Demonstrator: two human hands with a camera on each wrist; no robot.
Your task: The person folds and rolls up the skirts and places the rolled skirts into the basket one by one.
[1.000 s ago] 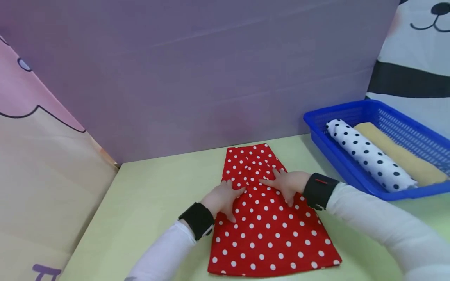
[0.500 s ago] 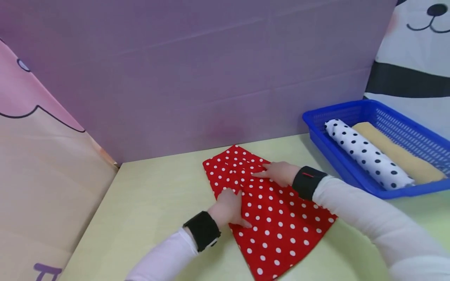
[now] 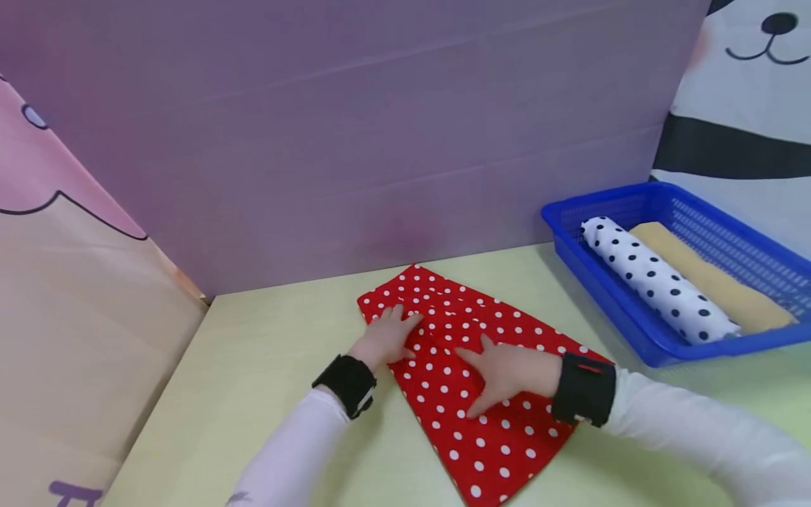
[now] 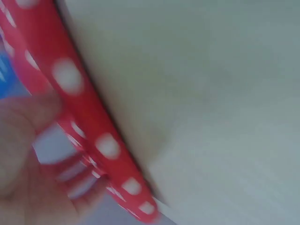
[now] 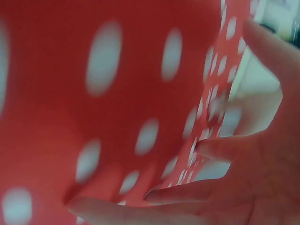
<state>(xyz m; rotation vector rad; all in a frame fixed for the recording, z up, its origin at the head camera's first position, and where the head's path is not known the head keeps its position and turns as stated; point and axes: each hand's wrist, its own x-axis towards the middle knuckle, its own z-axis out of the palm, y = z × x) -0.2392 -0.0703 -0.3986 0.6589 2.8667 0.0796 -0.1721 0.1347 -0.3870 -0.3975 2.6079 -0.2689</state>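
Observation:
A red dress (image 3: 443,401) with white polka dots lies flat at a slant on the table, its narrow gathered end near the back wall and its flared end towards me. My left hand (image 3: 385,338) is at the dress's left edge, near the narrow end, fingers spread. In the left wrist view, the fingers (image 4: 84,180) are close to the thick folded edge. Over the middle of the dress, my right hand (image 3: 500,370) lies with spread fingers. The right wrist view has its fingertips at the dotted cloth; how firmly they press is unclear.
A blue plastic basket (image 3: 598,303) stands at the back right. It holds a rolled white cloth (image 3: 659,278) with black dots and a tan folded cloth (image 3: 716,274). A purple-grey wall (image 3: 380,141) closes off the back of the pale table (image 3: 266,352).
The dress has turned, its narrow end going left and its flared end right. My left hand has since shifted up along the edge, while my right hand has come nearer to me.

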